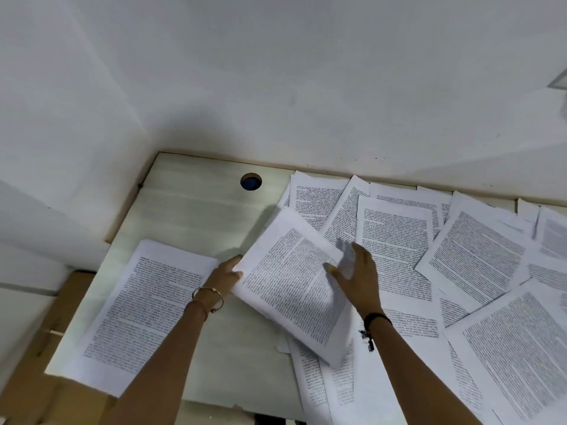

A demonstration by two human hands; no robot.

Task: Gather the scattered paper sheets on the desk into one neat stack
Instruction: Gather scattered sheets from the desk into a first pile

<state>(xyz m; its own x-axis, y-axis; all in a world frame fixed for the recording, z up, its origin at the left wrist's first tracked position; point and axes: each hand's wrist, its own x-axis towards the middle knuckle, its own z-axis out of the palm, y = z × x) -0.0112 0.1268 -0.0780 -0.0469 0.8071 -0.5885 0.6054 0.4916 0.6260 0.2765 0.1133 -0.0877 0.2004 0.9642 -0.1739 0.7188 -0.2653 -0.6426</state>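
Observation:
Many printed paper sheets (395, 237) lie scattered and overlapping across the right half of the pale desk (196, 216). My left hand (225, 276) grips the left edge of a small bundle of sheets (291, 280), lifted and tilted above the desk. My right hand (357, 277) rests with spread fingers against the bundle's right edge, over the scattered sheets. A separate printed sheet (144, 311) lies alone at the desk's left, under my left forearm, overhanging the front edge.
White walls meet in a corner behind the desk. A round cable hole (251, 181) sits near the desk's back edge. A brown cardboard surface (33, 372) shows below the desk's left side. More sheets (515, 351) reach the right frame edge.

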